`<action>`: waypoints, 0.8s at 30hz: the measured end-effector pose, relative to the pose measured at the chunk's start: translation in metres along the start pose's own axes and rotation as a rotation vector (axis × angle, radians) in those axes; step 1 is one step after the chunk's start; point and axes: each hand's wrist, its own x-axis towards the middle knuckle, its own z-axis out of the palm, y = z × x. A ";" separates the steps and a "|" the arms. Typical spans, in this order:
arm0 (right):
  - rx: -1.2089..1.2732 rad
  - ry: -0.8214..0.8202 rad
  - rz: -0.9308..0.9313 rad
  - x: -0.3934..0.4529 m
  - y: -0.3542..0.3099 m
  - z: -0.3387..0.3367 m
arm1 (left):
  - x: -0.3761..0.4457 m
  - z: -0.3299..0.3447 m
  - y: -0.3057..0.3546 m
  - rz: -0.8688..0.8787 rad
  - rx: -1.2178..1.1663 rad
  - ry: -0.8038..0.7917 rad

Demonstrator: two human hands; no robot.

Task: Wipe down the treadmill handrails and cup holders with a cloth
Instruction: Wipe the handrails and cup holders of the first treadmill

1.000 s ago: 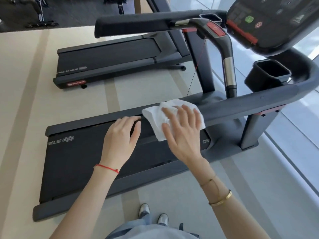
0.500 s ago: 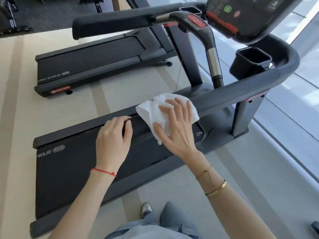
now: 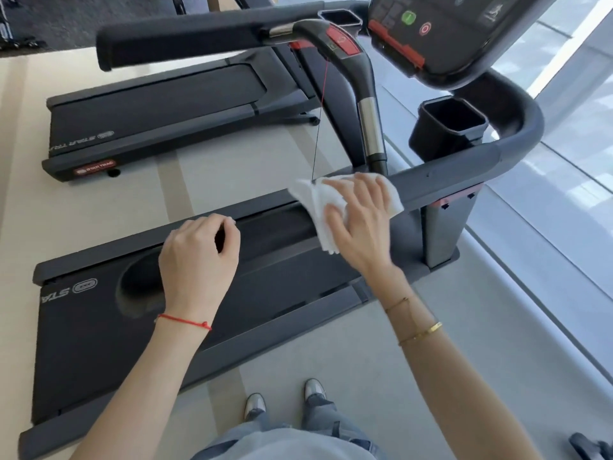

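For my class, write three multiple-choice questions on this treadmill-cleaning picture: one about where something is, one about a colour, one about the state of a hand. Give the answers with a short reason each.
1. Where is the white cloth?
A. in the cup holder
B. on the near handrail
C. on the floor

2. What colour is the string on the left wrist?
A. red
B. blue
C. green

3. What is the left hand doing?
A. pressing the console
B. holding the cloth
C. curled over the near handrail, no cloth in it

Answers:
1 B, the right hand presses the cloth onto the near handrail.
2 A, the red string circles that wrist.
3 C, the left hand curls at the rail, with only the right hand on the cloth.
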 end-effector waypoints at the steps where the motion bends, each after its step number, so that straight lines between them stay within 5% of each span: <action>1: 0.030 0.003 -0.035 -0.005 -0.006 0.005 | 0.000 0.004 0.008 0.001 0.001 0.005; 6: 0.044 -0.046 -0.264 -0.001 0.022 0.000 | 0.001 0.019 0.019 -0.038 -0.014 0.045; 12: 0.041 0.103 -0.010 0.023 0.095 -0.026 | -0.005 0.018 0.010 0.002 0.037 0.078; 24: -0.020 -0.033 -0.296 0.005 -0.053 0.018 | -0.024 -0.018 -0.054 -0.085 0.142 0.189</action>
